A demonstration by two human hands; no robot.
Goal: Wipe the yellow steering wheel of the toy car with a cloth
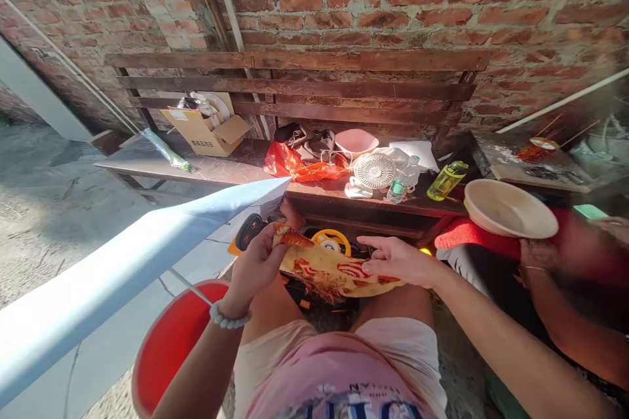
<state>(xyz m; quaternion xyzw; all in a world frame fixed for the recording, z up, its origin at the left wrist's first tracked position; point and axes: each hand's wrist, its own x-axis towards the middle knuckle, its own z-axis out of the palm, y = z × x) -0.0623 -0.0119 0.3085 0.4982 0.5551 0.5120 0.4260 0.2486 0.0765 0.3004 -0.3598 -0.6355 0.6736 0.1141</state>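
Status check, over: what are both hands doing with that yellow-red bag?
Left hand gripping yellow-red bag at one end. Right hand fingers flat on other end. Nothing between them; another person's beige bowl off right.

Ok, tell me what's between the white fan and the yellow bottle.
In the head view, a clear water bottle stands between the white fan and the yellow bottle.

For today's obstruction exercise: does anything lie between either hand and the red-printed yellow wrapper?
Nothing visible does. The left hand grips the red-printed yellow wrapper at one end, and the right hand touches the other end.
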